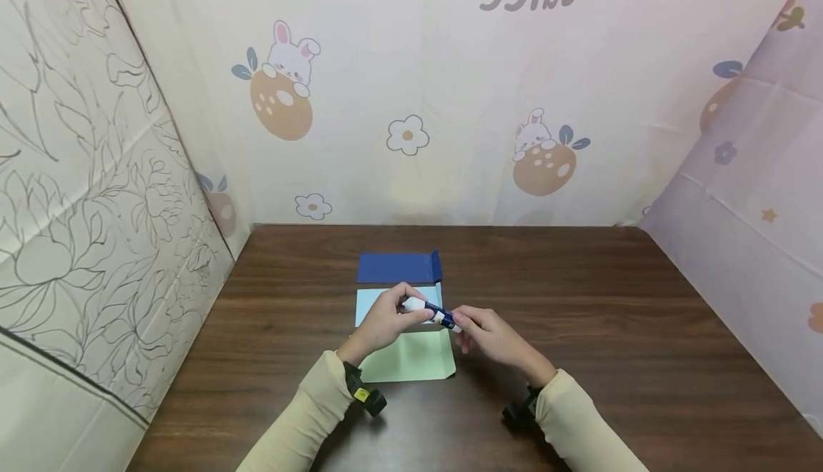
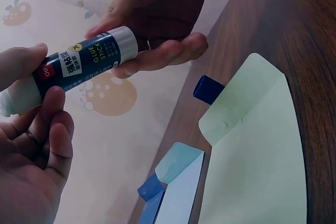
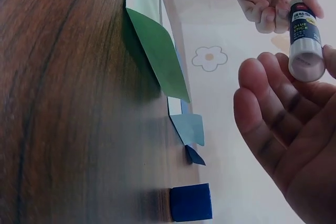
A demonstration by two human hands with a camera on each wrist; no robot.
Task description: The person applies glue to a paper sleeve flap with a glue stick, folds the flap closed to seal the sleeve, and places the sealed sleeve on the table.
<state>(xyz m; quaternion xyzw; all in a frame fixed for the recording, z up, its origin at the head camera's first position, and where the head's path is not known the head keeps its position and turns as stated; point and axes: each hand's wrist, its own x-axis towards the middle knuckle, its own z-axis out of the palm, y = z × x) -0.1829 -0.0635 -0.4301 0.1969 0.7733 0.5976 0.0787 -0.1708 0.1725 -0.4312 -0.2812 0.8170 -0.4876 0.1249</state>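
Note:
Both hands hold a glue stick (image 1: pixel 437 313) up over the paper envelopes, tilted in the head view. My left hand (image 1: pixel 384 318) pinches its pale end between thumb and fingers. At the white base, the thumb and fingers of my right hand (image 1: pixel 490 336) pinch it too. The printed navy label shows between the hands in the left wrist view. Below lie a green envelope (image 1: pixel 406 356), a light blue envelope (image 1: pixel 368 305) partly covered by the left hand, and a dark blue envelope (image 1: pixel 393 268). Their flaps stand raised on the right side.
A small dark blue cylinder (image 2: pixel 208 89), like a cap, stands on the table (image 1: pixel 579 300) beyond the green flap. In the right wrist view this blue piece (image 3: pixel 191 202) sits apart from the envelopes. Printed cloth walls (image 1: pixel 411 179) border the table behind and at both sides.

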